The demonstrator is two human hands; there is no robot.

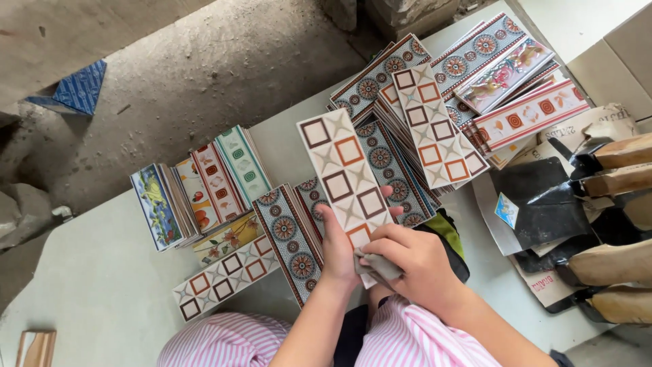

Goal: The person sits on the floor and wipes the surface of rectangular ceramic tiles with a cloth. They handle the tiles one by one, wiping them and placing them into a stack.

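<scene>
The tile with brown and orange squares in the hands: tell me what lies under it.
Under the held tile show blue tiles with round medallions and the pale table. The left hand supports it; how far those tiles run beneath is covered.

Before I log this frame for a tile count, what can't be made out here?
- Head view: the bottom end of the long tile is covered by the left hand and the right hand with its grey cloth.
- The lower tiles in the fanned pile are overlapped by those above, so no count.
- The trowels are cut off by the right edge.
</scene>
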